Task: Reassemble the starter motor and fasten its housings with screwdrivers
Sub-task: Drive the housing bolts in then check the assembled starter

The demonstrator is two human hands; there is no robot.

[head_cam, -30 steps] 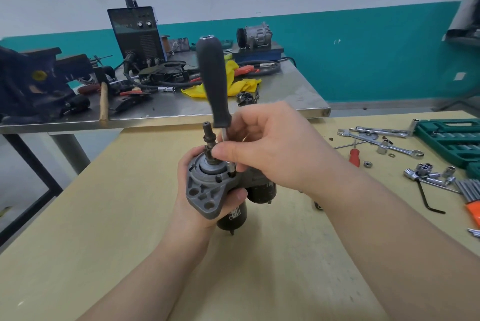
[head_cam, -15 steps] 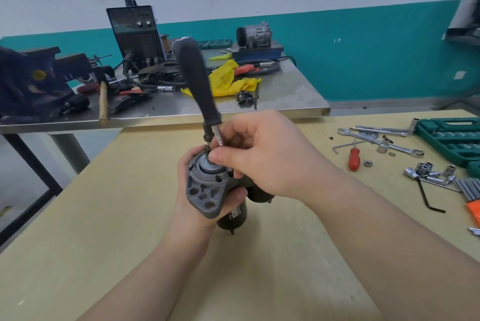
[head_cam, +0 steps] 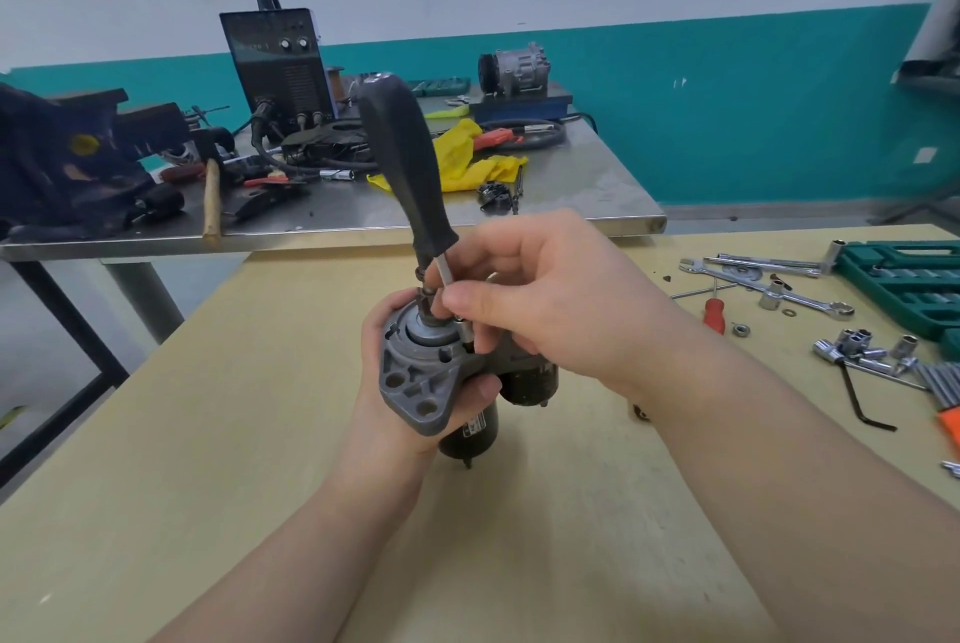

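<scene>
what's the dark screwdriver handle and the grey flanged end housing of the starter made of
Dark screwdriver handle: probably matte plastic or rubber; dull, no glare. Grey flanged end housing: looks like cast metal, perhaps aluminium; rough matte surface, moulded ribs and holes.

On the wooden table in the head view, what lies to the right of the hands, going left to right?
Right hand on the dark-handled screwdriver → small red-handled screwdriver → silver combination wrench → cluster of silver sockets → green plastic socket case.
</scene>
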